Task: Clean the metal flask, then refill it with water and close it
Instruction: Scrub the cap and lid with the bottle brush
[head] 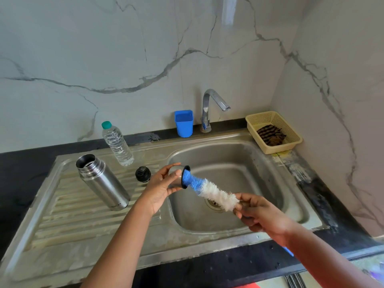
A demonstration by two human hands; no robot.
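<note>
From the head view, the cleaning step is in hand: the left hand [161,185] is gripping the flask's cup lid [180,177] on its side over the sink [228,229], fingers curled round it. The right hand [256,210] is pinching the handle of a bottle brush [209,191], whose blue tip is sitting inside the cup. The metal flask [101,180] is standing open on the draining board to the left of the left hand, its black stopper [143,173] lying between them. A water bottle [117,143] is standing beyond the flask. Next, I judge, the brush needs twisting inside the cup, then rinsing under the tap [209,107].
</note>
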